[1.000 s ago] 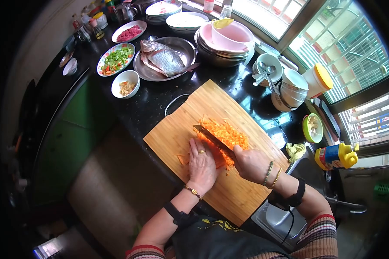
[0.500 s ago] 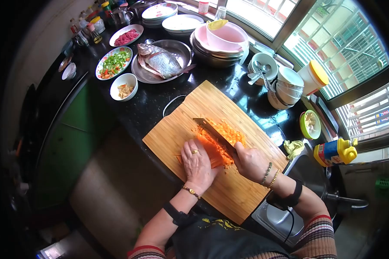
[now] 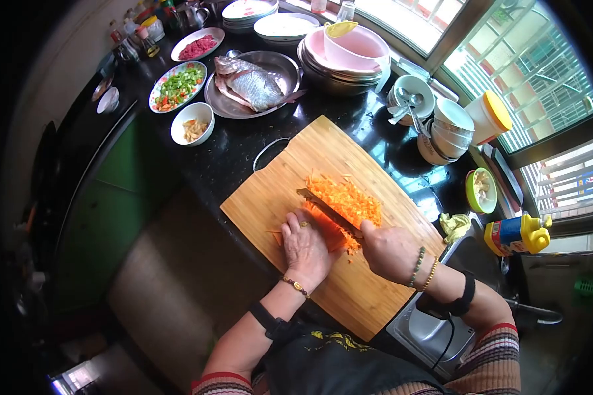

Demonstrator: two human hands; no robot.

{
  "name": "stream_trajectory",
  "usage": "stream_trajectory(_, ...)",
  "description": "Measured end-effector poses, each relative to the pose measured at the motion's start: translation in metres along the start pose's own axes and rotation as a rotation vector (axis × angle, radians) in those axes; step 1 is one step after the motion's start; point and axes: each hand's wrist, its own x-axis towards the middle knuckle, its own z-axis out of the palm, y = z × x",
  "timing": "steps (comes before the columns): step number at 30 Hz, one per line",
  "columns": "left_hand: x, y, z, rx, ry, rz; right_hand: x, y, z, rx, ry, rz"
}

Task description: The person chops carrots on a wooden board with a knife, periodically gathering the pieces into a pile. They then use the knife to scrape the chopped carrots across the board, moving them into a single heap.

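My right hand (image 3: 390,253) is wrapped round the handle of a kitchen knife (image 3: 328,212), its dark blade slanting up and left across the board. My left hand (image 3: 306,249) presses on a bunch of carrot strips (image 3: 334,237), fingers curled beside the blade and partly hiding it. Beyond the knife lies a loose heap of finely chopped carrot (image 3: 349,199), with a few stray bits near my knuckles. All of it rests on a wooden cutting board (image 3: 366,299).
Behind the board stand a metal dish (image 3: 211,99) with a whole fish (image 3: 254,85), a bowl (image 3: 203,136), a plate of chopped vegetables (image 3: 178,87) and a plate of red meat (image 3: 197,47). Stacked bowls (image 3: 451,135), a yellow bottle (image 3: 517,234) and the sink (image 3: 435,329) are at right.
The heap of chopped carrot beyond the blade looks larger, and less of the strips shows between hand and knife. The whole view has shifted slightly.
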Motion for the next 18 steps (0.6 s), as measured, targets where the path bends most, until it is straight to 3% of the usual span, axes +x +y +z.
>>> stream_trajectory(7,0.003,0.000,-0.002,0.077,-0.104,0.002,0.002,0.005,-0.001,-0.032,-0.017,0.026)
stream_trajectory(14,0.002,0.004,-0.001,0.095,-0.025,-0.011,0.015,0.004,0.009,0.001,-0.033,0.002)
stream_trajectory(16,0.003,0.004,-0.007,0.138,-0.132,-0.022,0.021,0.001,0.018,-0.004,-0.044,0.011)
stream_trajectory(18,0.000,0.002,-0.006,0.116,-0.099,-0.017,0.021,0.003,0.037,-0.004,0.039,0.033)
